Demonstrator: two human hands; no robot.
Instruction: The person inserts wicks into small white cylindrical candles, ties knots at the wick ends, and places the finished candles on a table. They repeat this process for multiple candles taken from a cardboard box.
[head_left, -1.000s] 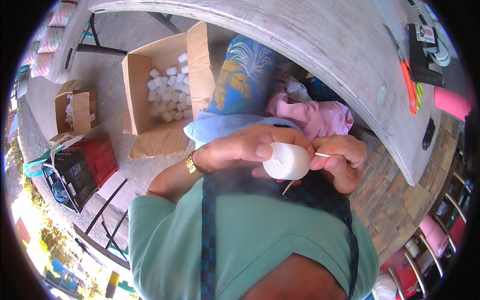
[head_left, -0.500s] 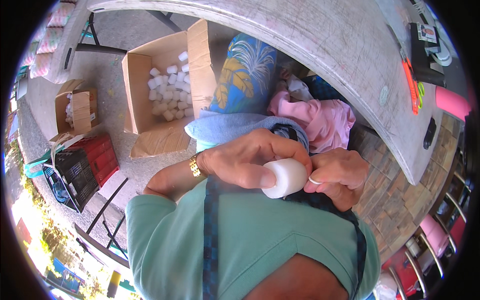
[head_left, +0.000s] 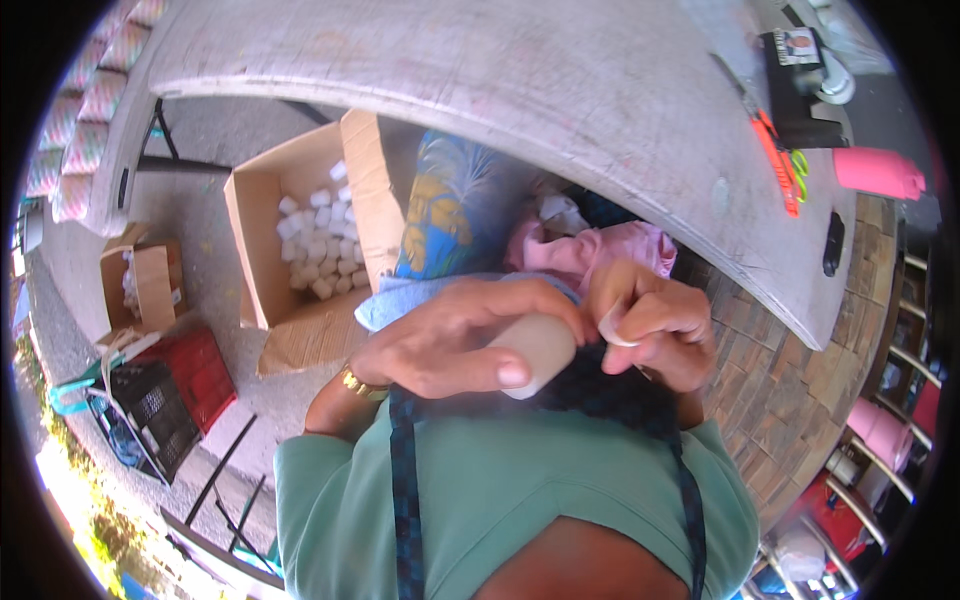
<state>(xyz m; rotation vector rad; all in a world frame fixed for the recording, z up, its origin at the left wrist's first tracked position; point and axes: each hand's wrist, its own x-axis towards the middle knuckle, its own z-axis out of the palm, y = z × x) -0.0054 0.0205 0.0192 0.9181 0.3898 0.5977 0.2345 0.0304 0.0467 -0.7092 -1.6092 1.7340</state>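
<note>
My left hand (head_left: 450, 340) is closed around a smooth white cylinder (head_left: 543, 350), thumb on its near end and fingers along its far side. The cylinder lies tilted in the grip in front of my chest. Just to its right, my right hand (head_left: 660, 330) is closed, pinching a thin, curved whitish piece (head_left: 611, 326) between thumb and fingers. What that piece is does not show clearly. A small gap separates the two hands. Over my lap lies a light blue towel (head_left: 385, 303), partly hidden behind my left hand.
An open cardboard box (head_left: 258, 205) with many white cylinders stands at left, near a smaller box (head_left: 158, 285) and a black-and-red crate (head_left: 190, 375). Ahead, a grey table (head_left: 600, 110) holds an orange cutter (head_left: 775, 160), green-handled scissors (head_left: 799, 170) and a pink bottle (head_left: 875, 172).
My right hand has drawn slightly away from the cylinder with the thin piece in its pinch. The cylinder has turned in my left hand. The whole view has shifted, showing more tabletop.
</note>
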